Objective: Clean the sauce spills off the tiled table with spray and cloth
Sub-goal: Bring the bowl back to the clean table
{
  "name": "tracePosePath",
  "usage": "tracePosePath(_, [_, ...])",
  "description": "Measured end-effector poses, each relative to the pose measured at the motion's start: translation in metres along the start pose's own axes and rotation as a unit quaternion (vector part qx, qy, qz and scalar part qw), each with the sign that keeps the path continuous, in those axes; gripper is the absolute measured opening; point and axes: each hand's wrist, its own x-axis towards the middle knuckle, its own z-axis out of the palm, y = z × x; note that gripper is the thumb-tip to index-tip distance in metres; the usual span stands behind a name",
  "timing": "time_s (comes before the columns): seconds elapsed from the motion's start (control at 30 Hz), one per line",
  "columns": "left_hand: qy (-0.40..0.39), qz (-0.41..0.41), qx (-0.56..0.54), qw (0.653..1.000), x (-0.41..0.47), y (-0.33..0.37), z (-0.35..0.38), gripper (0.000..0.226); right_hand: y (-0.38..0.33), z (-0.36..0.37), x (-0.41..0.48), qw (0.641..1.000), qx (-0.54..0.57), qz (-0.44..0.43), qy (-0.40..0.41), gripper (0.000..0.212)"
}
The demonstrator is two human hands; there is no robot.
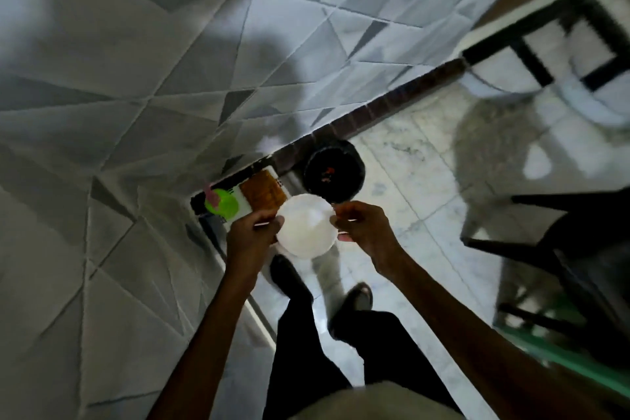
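1. The white plate is held in the air between both hands, above the floor and just beside the edge of the tiled table.
2. The left hand is clamped on the plate's left rim, and the right hand pinches the right rim.
3. Spray and cloth are not visible (the picture is blurred), and I see no sauce spill clearly.
4. I judge the step is clearing dishes before cleaning.
5. Next, the plate must go somewhere, perhaps near the black bin; then the hands fetch the spray.
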Motion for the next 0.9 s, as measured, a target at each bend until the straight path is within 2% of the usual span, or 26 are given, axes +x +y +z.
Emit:
tracePosePath(0.2, [-0.120,0.130,0.073,0.982,-0.094,0.077,0.084,0.016,0.010,-0.117,-0.117,0.981,0.130,-0.048,0.134,0.008])
tracePosePath(0.33, [-0.216,0.163,0.091,0.958,-0.150,0.096,0.164,0.012,0.054,-0.190,-0.175,0.956,0.206,-0.053,0.204,0.008])
tracePosePath(0.6, [-0.360,0.214,0.135,0.898,-0.311,0.073,0.352,0.012,0.174,-0.345,-0.326,0.873,0.310,-0.091,0.364,0.007])
tracePosePath(0.73, [-0.410,0.229,0.152,0.869,-0.386,0.056,0.426,0.015,0.227,-0.401,-0.392,0.832,0.351,-0.095,0.419,0.006])
tracePosePath(0.9, [-0.497,0.248,0.186,0.810,-0.481,0.038,0.517,0.011,0.285,-0.460,-0.473,0.761,0.401,-0.093,0.502,0.008])
